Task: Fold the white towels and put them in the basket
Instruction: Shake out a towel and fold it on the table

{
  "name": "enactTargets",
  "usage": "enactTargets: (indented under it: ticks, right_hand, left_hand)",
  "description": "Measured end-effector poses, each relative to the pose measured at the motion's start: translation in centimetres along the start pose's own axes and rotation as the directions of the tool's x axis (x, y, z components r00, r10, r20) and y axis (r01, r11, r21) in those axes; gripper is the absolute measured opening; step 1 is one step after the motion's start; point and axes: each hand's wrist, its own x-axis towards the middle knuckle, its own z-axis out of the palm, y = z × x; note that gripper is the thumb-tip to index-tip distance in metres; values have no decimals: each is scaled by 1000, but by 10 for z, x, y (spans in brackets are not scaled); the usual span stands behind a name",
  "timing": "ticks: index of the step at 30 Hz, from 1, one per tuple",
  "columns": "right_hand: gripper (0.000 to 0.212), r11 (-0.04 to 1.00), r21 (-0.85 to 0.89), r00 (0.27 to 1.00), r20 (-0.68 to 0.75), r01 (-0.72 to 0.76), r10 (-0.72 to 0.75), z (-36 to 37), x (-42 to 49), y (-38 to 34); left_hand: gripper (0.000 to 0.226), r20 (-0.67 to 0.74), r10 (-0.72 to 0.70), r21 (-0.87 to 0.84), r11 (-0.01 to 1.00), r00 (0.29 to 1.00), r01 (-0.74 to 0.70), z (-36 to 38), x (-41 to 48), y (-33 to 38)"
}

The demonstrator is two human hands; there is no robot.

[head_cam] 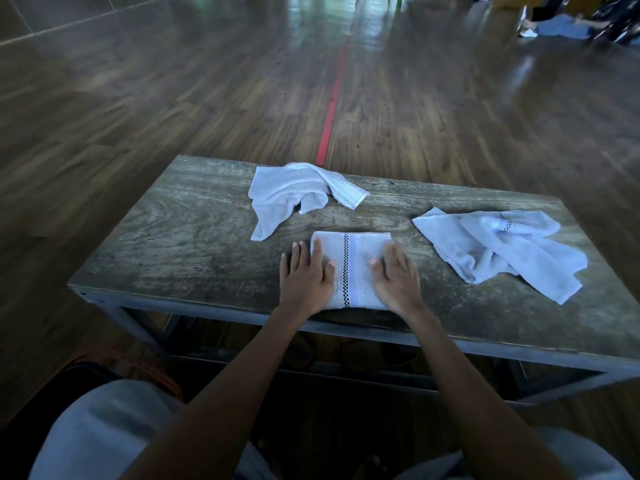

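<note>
A folded white towel (353, 268) with a black checkered stripe lies near the front edge of the wooden table (180, 237). My left hand (306, 275) presses flat on its left side with straight fingers. On the towel's right side my right hand (396, 278) presses flat as well. A crumpled white towel (298, 192) lies at the back of the table, left of centre. Another crumpled white towel (502, 247) lies on the right side. No basket is in view.
The table stands on a dark wooden floor with a red line (332, 102) running away from it. My knees in light trousers (104, 434) are below the table's front edge. Dark items (616, 19) lie on the floor at far right.
</note>
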Motion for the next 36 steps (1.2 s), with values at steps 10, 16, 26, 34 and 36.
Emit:
enactTargets:
  ticks: [10,16,26,34,36]
  right_hand:
    - [44,961,143,968,-47,-238,246,-20,-9,-14]
    - [32,891,441,988,-43,-113,147,-26,-27,-15]
    - [27,625,706,943,-260,333,-208,-48,-74,-85]
    - [24,545,699,851,-178,463,-494,-16,-107,-181]
    - [23,550,715,843,-103,431,-528,0,-121,-208]
  left_hand:
    - [51,-140,-147,-259,960,979,107,-17,-11,17]
    - [47,-181,-210,-687,726,961,29,-26,-37,24]
    - [40,-216,-447,-954,285,868,-91,-102,-105,6]
    - [38,-406,-584,-890,426,703,-160,-161,-194,-55]
    - [37,-442,-621,-876,455,647,-161,-175,-224,-73]
